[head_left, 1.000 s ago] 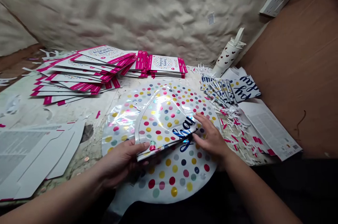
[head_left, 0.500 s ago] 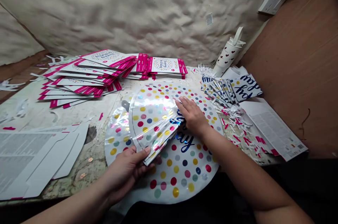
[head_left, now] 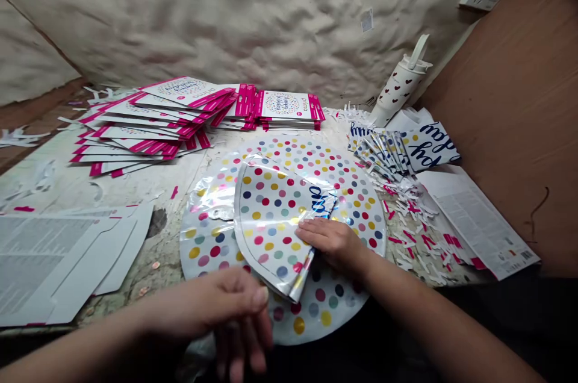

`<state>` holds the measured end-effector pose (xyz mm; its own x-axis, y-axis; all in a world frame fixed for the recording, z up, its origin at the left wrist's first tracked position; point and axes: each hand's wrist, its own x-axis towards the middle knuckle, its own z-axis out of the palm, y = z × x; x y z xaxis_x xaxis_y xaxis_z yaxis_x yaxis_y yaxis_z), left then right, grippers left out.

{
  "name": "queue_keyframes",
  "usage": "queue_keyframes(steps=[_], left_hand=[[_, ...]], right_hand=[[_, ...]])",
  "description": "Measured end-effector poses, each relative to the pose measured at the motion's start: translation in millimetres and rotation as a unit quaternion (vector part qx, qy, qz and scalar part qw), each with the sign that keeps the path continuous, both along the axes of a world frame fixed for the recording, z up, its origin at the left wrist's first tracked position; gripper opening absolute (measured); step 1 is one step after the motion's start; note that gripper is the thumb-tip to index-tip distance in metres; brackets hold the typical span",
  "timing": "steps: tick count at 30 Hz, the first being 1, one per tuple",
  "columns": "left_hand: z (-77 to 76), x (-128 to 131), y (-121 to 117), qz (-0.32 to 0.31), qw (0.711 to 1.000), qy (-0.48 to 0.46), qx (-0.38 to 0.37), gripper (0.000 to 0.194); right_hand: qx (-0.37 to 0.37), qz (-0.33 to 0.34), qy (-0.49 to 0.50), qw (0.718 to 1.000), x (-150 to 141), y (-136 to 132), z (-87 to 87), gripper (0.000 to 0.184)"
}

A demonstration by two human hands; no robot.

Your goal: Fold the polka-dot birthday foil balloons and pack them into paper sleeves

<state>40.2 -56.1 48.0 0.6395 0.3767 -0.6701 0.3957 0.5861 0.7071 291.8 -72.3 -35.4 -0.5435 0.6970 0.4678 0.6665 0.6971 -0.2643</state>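
A polka-dot foil balloon (head_left: 266, 208), folded into a wedge with dark blue lettering along its right edge, lies on a flat round foil balloon (head_left: 356, 190) with the same dots. My right hand (head_left: 336, 244) rests flat on the folded balloon's right side, fingers stretched and pressed together. Nearer to me, my left hand (head_left: 235, 311) hovers just off the folded balloon's lower left edge. Its fingers hang loosely apart, slightly blurred, with nothing visible in them. Part of the round balloon is hidden beneath the fold and both hands.
Pink-and-white printed packets (head_left: 176, 112) are piled at the back left. Flat card sleeves (head_left: 58, 262) lie at the left. At the right are folded balloons (head_left: 388, 151), paper scraps (head_left: 419, 232), a printed card (head_left: 483, 220) and a heart-patterned tumbler (head_left: 401, 88).
My left hand has let go of the folded balloon's lower corner and moved down toward me. My right hand slid down along the fold, which now lies flatter and further right.
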Motion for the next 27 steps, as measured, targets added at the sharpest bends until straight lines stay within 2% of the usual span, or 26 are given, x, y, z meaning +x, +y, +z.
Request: queue_keyframes(steps=[1, 2, 3, 4, 5, 7, 9, 11, 13, 16, 19, 21, 22, 23, 25, 27], left_hand=[[2.8, -8.8, 19.8, -0.031, 0.994, 0.026, 0.099, 0.037], [3.8, -17.7, 43.5, -0.035, 0.971, 0.067, 0.225, 0.035], [2.9, -25.9, 69.3, 0.019, 0.914, 0.115, 0.388, 0.032], [-0.1, -32.4, 95.5, 0.083, 0.831, 0.159, 0.527, 0.035], [-4.9, -36.4, 120.3, 0.105, 0.765, 0.193, 0.606, 0.047], [-18.3, -34.5, 160.5, 0.095, 0.748, 0.198, 0.626, 0.065], [-33.6, -20.6, 185.2, 0.044, 0.764, 0.165, 0.623, 0.072], [-46.5, -2.6, 197.5, 0.003, 0.77, 0.139, 0.622, 0.067], [-53.7, 8.2, 204.5, -0.008, 0.765, 0.146, 0.627, 0.047], [-51.8, -1.3, 214.9, 0.009, 0.741, 0.197, 0.643, 0.016], [-39.0, -19.9, 219.7, 0.072, 0.692, 0.261, 0.669, 0.018], [-31.2, -14.5, 211.6, 0.092, 0.661, 0.269, 0.694, 0.025], [-29.3, -3.7, 203.2, 0.067, 0.655, 0.248, 0.711, 0.028], [-29.4, 11.8, 192.2, 0.012, 0.652, 0.207, 0.73, 0.03], [-35.7, 50.6, 165.4, -0.185, 0.648, 0.063, 0.736, 0.035], [-47.8, 87.5, 139.5, -0.329, 0.619, -0.029, 0.713, 0.042]], right_hand=[[-0.011, 0.008, 0.007, 1.0, 4.6, 0.5, -0.7, 0.031], [-0.022, 0.013, 0.012, 1.0, 9.2, 0.7, -0.8, 0.032], [-0.032, 0.016, 0.015, 0.999, 13.1, 0.7, -0.5, 0.033], [-0.04, 0.017, 0.018, 0.999, 16.0, 0.6, -0.1, 0.034], [-0.044, 0.017, 0.021, 0.999, 17.8, 0.5, 0.1, 0.035], [-0.05, 0.018, 0.026, 0.998, 18.5, 0.3, 0.2, 0.037], [-0.054, 0.019, 0.028, 0.998, 17.1, 0.4, -0.1, 0.038], [-0.055, 0.019, 0.031, 0.998, 15.9, 0.5, -0.3, 0.037], [-0.055, 0.018, 0.035, 0.998, 16.1, 0.4, -0.6, 0.036], [-0.06, 0.016, 0.049, 0.997, 19.2, 0.8, -2.3, 0.035], [-0.075, 0.022, 0.061, 0.995, 23.2, 4.4, -4.1, 0.033], [-0.082, 0.035, 0.061, 0.994, 25.2, 9.1, -3.8, 0.031], [-0.085, 0.042, 0.06, 0.994, 25.9, 11.6, -3.0, 0.03], [-0.087, 0.05, 0.057, 0.993, 26.5, 13.7, -2.0, 0.03], [-0.093, 0.058, 0.046, 0.993, 27.5, 15.3, 0.0, 0.03], [-0.092, 0.054, 0.038, 0.994, 28.6, 10.9, 0.6, 0.031]])
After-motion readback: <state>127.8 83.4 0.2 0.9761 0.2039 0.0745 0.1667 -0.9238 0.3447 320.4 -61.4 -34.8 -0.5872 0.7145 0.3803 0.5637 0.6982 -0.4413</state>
